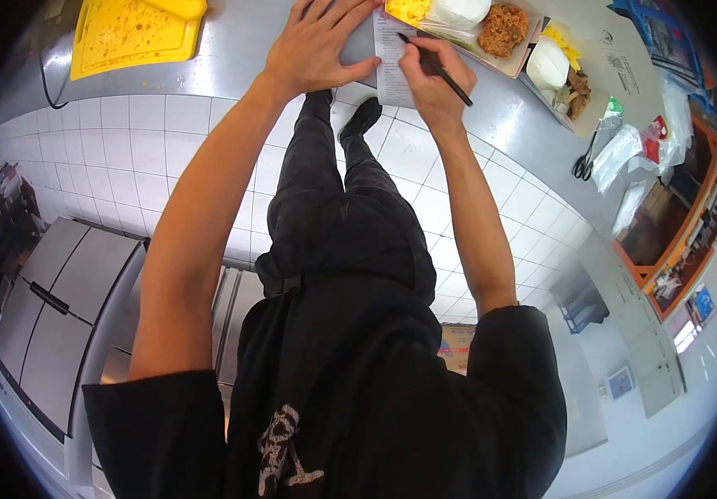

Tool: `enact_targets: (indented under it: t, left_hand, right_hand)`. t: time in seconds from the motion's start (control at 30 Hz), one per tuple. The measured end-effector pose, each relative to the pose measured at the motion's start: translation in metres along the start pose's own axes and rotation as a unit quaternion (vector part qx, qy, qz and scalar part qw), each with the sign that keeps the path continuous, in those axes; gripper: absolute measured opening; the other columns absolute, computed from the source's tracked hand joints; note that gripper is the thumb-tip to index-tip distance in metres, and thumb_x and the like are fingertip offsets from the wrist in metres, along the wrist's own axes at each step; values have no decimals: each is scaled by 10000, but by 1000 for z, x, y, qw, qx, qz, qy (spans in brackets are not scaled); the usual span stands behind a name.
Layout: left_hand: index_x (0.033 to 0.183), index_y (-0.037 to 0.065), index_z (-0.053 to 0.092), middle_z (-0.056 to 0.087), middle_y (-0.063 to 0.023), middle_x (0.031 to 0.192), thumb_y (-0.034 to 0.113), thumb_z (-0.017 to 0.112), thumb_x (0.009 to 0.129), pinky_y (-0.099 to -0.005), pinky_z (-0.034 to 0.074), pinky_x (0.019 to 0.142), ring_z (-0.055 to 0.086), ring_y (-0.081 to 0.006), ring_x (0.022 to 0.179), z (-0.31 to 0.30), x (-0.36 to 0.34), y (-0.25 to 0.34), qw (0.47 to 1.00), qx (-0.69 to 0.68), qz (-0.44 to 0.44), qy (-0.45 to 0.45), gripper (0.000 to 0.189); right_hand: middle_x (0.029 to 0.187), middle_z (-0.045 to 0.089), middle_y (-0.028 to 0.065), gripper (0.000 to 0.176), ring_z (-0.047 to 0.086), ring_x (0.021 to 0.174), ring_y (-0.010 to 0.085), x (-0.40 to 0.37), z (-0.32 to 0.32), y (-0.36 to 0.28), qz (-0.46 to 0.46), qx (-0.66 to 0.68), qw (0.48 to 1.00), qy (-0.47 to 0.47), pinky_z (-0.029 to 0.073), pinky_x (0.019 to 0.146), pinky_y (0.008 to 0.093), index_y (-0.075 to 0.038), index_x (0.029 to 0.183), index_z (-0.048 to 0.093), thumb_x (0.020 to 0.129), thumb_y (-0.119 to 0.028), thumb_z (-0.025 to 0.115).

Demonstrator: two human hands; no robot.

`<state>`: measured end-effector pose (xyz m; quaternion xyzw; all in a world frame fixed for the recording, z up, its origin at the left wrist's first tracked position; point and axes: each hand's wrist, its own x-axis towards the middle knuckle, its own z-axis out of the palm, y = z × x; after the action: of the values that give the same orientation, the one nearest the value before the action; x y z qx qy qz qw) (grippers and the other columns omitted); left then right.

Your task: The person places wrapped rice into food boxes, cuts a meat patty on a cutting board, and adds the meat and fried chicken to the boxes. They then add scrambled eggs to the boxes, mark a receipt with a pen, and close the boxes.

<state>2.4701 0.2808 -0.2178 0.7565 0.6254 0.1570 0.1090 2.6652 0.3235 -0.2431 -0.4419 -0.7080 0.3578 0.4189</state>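
Observation:
A black pen (pixel 450 82) is gripped in my right hand (pixel 437 87), its tip against a printed paper slip (pixel 391 62) on the steel counter. My left hand (pixel 318 46) lies flat with fingers spread, the thumb and fingertips at the slip's left edge. Just beyond the slip, a food box (pixel 526 41) holds yellow food (pixel 408 10), a white rounded mound (pixel 460 12) and a browned fried piece (pixel 503 30). To its right, a second box (pixel 559 111) contains a white mound (pixel 548 65), yellow bits and brown meat pieces (pixel 578 93).
The yellow cutting board (pixel 136 37), stained with crumbs, lies at the counter's left. Black-handled scissors (pixel 583 166) and plastic bags (pixel 616 158) sit near the right edge. An orange-framed cabinet (pixel 674 224) stands farther right; a stainless appliance (pixel 59 308) is behind me at left.

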Motion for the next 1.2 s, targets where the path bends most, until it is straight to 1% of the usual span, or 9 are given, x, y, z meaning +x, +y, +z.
enact_targets:
  t: [0.27,0.33,0.43,0.57,0.73,0.87,0.93,1.03,1.2]
  left_hand:
    - [1393,18,427,421,-142,1441,480,658,753,-484,270,1089,348,-331,1349,3,-1,0,1000,15,-3,16,822]
    - [1390,18,429,420,-141,1442,481,658,753,-483,271,1089,347,-330,1349,3,-1,1,1000,11,-1,17,820]
    - [1386,18,433,419,-139,1443,483,659,751,-482,272,1090,344,-328,1352,4,0,1,1000,12,-2,23,818]
    - [1383,19,436,419,-140,1442,495,655,751,-482,271,1093,343,-329,1354,5,-1,1,1000,17,-4,17,821]
    - [1381,17,437,421,-147,1438,510,645,752,-484,271,1094,347,-333,1352,5,-1,1,1000,26,-8,9,825]
    - [1379,17,438,420,-150,1437,508,642,754,-482,272,1093,350,-333,1350,4,-1,1,1000,23,-5,16,822]
    - [1378,17,438,423,-148,1436,507,644,752,-482,273,1092,353,-332,1347,2,1,1,1000,21,-6,15,822]
    - [1378,19,439,427,-144,1434,505,647,746,-481,276,1090,359,-330,1343,3,0,1,1000,16,-2,20,824]
    - [1381,26,438,431,-140,1434,506,653,738,-479,280,1085,367,-328,1338,3,0,1,999,30,-4,26,830]
  right_hand:
    - [725,697,97,120,669,627,130,1,1,11,-31,-1,999,10,513,595,251,-10,876,678,775,-59,721]
    - [713,691,95,112,676,633,140,1,-6,7,-9,-21,999,-31,515,600,255,-11,862,670,774,-61,718]
    - [695,684,80,105,662,616,134,1,-7,2,26,1,999,-22,508,587,253,-14,853,665,771,-60,711]
    - [687,680,68,106,642,602,118,0,-15,-2,23,-17,998,-58,501,572,253,-12,851,663,773,-67,708]
    - [692,679,64,114,615,590,95,-10,-23,-1,99,17,993,-67,488,564,238,-8,857,662,782,-81,709]
    - [697,679,60,118,608,592,92,-15,-23,-1,87,27,994,-64,485,564,232,-7,860,664,782,-83,710]
    - [704,681,66,120,617,605,97,-15,-26,-3,149,66,985,-48,492,570,237,-3,860,663,781,-81,708]
    - [701,682,58,121,614,614,86,-16,-23,0,88,16,994,-69,493,572,237,-2,866,664,784,-80,705]
    - [693,681,57,116,612,613,83,-11,-23,-3,139,34,988,-54,484,566,232,-6,860,662,782,-82,702]
